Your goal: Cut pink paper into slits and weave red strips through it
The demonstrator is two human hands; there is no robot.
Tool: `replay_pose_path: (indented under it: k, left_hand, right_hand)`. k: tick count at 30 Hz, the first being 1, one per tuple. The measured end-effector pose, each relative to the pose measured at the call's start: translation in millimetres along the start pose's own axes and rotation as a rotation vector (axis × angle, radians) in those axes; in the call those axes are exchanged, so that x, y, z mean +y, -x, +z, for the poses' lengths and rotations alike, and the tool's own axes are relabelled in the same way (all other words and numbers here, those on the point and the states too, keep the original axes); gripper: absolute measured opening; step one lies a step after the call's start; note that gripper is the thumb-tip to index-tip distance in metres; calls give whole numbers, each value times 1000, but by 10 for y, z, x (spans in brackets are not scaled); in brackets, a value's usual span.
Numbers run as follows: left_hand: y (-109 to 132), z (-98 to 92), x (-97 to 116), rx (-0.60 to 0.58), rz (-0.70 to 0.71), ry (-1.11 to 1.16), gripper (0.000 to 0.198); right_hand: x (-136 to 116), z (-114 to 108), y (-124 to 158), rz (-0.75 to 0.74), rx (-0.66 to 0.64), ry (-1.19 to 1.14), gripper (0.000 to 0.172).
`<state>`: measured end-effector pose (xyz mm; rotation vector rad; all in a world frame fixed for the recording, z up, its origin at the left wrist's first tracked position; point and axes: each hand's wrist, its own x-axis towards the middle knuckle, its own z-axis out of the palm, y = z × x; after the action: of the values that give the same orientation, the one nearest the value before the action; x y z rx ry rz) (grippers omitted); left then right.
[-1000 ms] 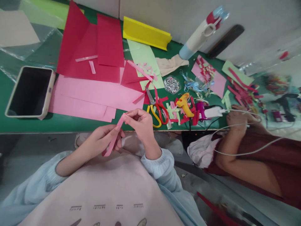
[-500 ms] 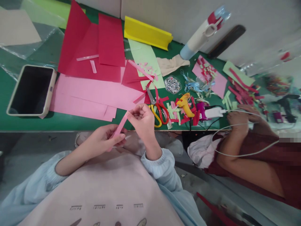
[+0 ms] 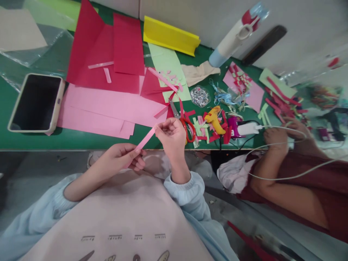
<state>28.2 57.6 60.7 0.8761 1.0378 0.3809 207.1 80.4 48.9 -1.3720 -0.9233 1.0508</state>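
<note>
In the head view, I saw the person's two hands closed upon one pink paper strip (image 3: 146, 140). The right hand (image 3: 173, 137) pinched its upper end between thumb and fingers, and the left hand (image 3: 123, 156) held its lower part under the thumb. The strip ran slantwise between them, by the near edge of the green table (image 3: 81, 141). Beyond this grip lay pink sheets (image 3: 106, 112); just beside the right hand were scissors (image 3: 174, 110), partly hidden by it. Farther right of the grip, a yellow glue gun (image 3: 216, 121) lay among paper pieces. Well apart on the left was a phone (image 3: 36, 103) with dark screen. Below the grip, the pale garment (image 3: 122, 210) carried four short printed words, each under a bar, too small for me to read. Far to the right rested a co-worker's hand (image 3: 276, 138).
</note>
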Motion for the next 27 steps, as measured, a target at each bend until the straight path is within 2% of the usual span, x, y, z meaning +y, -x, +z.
replay_pose_path:
  k: [13, 27]
  left_hand:
    - [2, -64, 3, -115, -15, -70, 43]
    - [28, -52, 60, -103, -9, -92, 45]
  right_hand:
    - [86, -30, -9, 2, 26, -14, 32]
    - [89, -37, 3, 8, -4, -22, 32]
